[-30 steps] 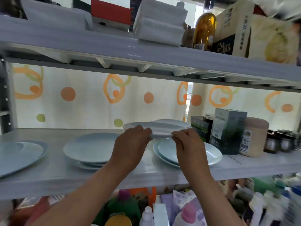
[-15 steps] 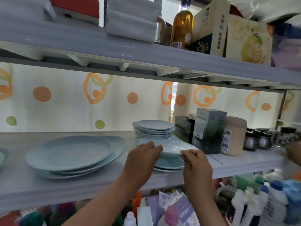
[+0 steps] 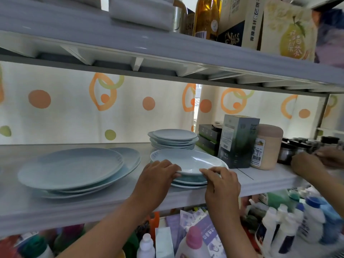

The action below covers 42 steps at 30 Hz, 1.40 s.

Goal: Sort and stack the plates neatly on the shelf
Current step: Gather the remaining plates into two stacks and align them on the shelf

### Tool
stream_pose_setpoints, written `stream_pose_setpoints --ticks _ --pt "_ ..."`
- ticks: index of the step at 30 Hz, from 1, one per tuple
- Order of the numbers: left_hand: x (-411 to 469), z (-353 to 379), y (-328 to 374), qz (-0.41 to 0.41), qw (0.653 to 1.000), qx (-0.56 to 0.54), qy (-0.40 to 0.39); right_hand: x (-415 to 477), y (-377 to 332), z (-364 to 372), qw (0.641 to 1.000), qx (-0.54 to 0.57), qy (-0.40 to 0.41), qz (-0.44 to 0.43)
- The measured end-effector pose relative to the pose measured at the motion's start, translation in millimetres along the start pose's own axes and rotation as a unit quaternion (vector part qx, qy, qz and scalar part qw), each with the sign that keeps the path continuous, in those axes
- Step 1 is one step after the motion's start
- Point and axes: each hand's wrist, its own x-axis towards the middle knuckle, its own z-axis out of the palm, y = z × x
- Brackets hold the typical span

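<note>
Pale-blue plate (image 3: pixel 188 161) over mid-size stack (image 3: pixel 189 182) at shelf (image 3: pixel 93 205) front edge, contact unclear. Left hand (image 3: pixel 156 181) pinches near-left rim, right hand (image 3: pixel 221 185) near-right rim; plate lies level, straight ahead, centred between hands. Next likely: lower, square up.

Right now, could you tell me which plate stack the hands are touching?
The front stack beside the dark box: left hand and right hand grip its top plate. The large left stack and small rear stack sit untouched.
</note>
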Motion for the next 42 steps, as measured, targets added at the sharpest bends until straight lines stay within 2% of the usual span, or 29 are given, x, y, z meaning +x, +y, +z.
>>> stream_pose_setpoints --ticks 8,14,20,24,27,31,34,37,39,42 --pt "-8.6 -6.2 -7.2 0.016 0.999 0.027 -0.036 -14.5 -17.2 -2.3 0.999 0.002 -0.024 0.022" --pt "-20.0 -13.9 -6.0 -0.010 1.000 -0.011 -0.027 -34.3 -48.1 -6.1 0.998 0.031 0.008 0.057" --pt "-31.3 -45.0 -14.2 -0.055 0.998 0.008 0.015 -49.1 -91.8 -0.7 0.992 0.114 0.034 0.031" --pt "-41.8 -78.1 -25.0 -0.093 0.992 0.059 0.053 -50.4 -123.8 10.8 0.983 0.183 0.005 0.010" --pt "-55.1 -107.9 -38.9 -0.110 0.991 0.053 0.050 -52.4 -148.2 18.7 0.970 0.237 -0.055 0.000" --pt "-84.0 -149.9 -76.7 -0.131 0.989 0.058 -0.021 -46.1 -177.3 18.7 0.944 0.276 -0.168 -0.059" --pt "-99.7 -171.4 -104.4 -0.149 0.984 0.073 -0.070 -38.8 -189.5 26.5 0.932 0.254 -0.227 -0.120" --pt "-111.1 -178.4 -118.5 -0.136 0.982 0.090 -0.094 -37.9 -198.9 39.7 0.936 0.207 -0.236 -0.157" --pt "-118.6 -179.0 -125.0 -0.119 0.984 0.093 -0.097 -39.4 -201.7 46.8 0.947 0.191 -0.199 -0.166" --pt "-126.9 -178.1 -132.3 -0.093 0.986 0.129 -0.059 -41.4 -205.9 49.1 0.951 0.193 -0.169 -0.175"
